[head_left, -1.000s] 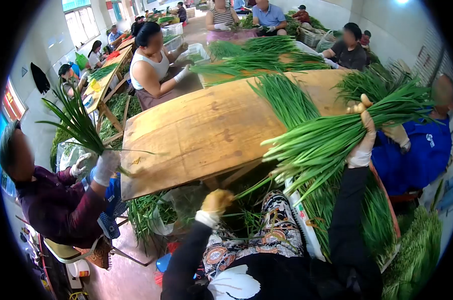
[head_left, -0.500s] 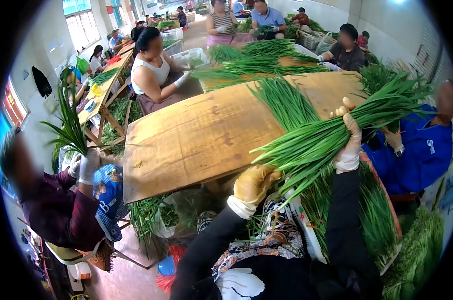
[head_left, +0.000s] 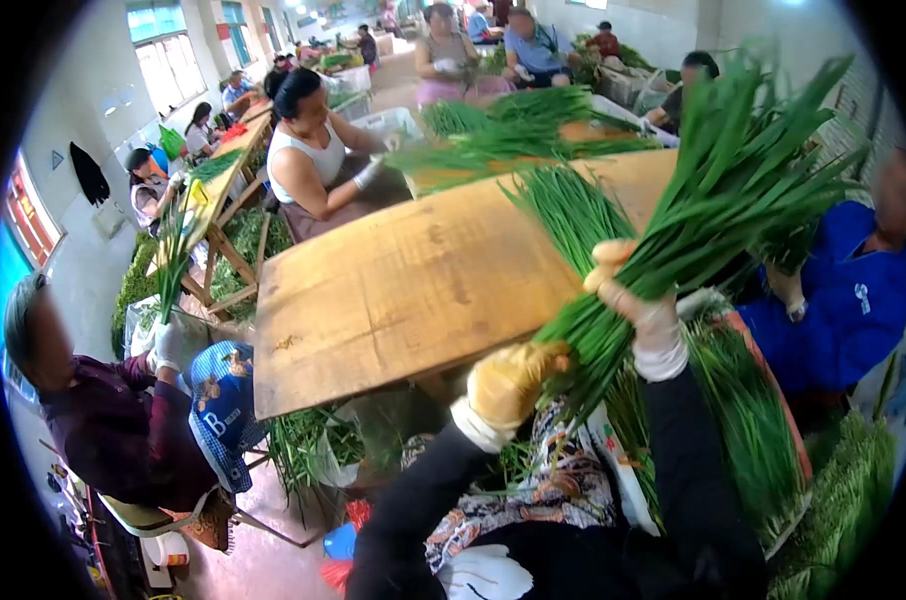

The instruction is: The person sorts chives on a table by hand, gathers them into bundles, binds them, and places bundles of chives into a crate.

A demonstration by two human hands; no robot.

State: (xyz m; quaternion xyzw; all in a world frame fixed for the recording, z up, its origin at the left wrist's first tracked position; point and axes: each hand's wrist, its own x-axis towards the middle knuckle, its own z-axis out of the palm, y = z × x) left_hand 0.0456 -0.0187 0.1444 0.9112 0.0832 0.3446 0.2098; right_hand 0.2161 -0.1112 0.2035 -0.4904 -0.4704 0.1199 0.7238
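Observation:
A big bunch of garlic chives [head_left: 708, 200] slants up to the right in front of me, its upper leaves blurred. My right hand [head_left: 641, 312], in a pale glove, is closed round the bunch at its lower middle. Lower down, my left hand [head_left: 518, 385], in a yellowish glove, has its fingers curled against the bunch near the lower end; its fingertips are partly hidden by leaves. Beyond the bunch, another pile of chives [head_left: 568, 212] lies on the wooden table [head_left: 403, 290]. Under my right arm sits a crate [head_left: 623, 465] full of long green leaves.
On the left a person in a dark top [head_left: 123, 430] holds a small bunch of leaves [head_left: 176, 260]. A person in a white top [head_left: 308, 150] works across the table. Close on my right is a person in blue [head_left: 833, 290]. Greens [head_left: 843, 500] are heaped at lower right.
The bunch has swung from a flatter slant to a steeper one, leaf tips higher. My right hand has moved left and down, closer to my left hand. The person on the left has lowered their leaves.

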